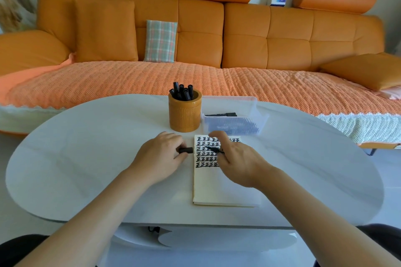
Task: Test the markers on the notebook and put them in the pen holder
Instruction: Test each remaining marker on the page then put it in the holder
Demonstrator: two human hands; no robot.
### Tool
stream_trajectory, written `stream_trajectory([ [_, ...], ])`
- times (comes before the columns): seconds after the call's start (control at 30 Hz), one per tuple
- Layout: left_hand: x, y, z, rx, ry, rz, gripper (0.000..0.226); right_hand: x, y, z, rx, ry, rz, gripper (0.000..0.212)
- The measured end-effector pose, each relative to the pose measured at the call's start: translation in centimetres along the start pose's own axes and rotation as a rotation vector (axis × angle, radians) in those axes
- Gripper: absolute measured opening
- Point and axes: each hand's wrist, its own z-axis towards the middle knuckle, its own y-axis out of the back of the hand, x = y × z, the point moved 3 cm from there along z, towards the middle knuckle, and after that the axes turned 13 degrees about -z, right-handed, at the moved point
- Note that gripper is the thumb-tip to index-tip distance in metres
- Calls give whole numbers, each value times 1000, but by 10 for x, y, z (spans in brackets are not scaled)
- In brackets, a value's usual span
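I see left hand [160,156] pinching cap [186,150] just left of notebook [217,188]; right hand [236,162] grips marker [213,149] above it, tip toward cap (axes roughly in line).

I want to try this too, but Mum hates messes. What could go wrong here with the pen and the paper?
1. The marker in the right hand looks uncapped, with its tip near the left edge of the notebook. A slip could mark the white table.
2. The right hand is over the written rows, so wet ink might smudge onto the fingers.
3. The left hand holds the cap close to the tip. A missed push could ink that hand.
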Motion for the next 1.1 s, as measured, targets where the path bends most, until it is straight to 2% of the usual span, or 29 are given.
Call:
stream_trajectory([
  [0.07, 9, -4, -1, 30, 60, 25, 13, -3, 3, -2, 2, -16, 132, 28],
  [0.2, 14, -14, -5, 169, 101, 3, 50, -13, 6, -2, -73, -98, 319, 36],
  [0.33, 0, -22, -7, 321, 92, -146, 72, -22, 8, -8, -3, -238, 736, 52],
  [0.43, -4, -26, -6, 340, 96, -142, 82, -26, 6, -14, 32, -219, 735, 70],
  [0.47, -3, -28, -6, 329, 89, -132, 85, -26, 6, -16, 38, -205, 718, 67],
  [0.53, -2, -31, -5, 293, 74, -111, 89, -27, 5, -18, 2, -151, 698, 48],
  [0.63, -5, -38, -4, 259, 67, -91, 93, -21, 3, -21, -91, -178, 865, 21],
  [0.73, -6, -40, -3, 235, 38, -111, 92, -15, -2, -18, -96, -303, 1026, 26],
  [0.9, 5, -41, -1, 268, -29, -126, 97, -4, -13, -17, -93, -308, 939, 12],
  [1.1, 9, -45, 0, 336, -8, -173, 114, -1, -22, -14, -76, -267, 779, 21],
])
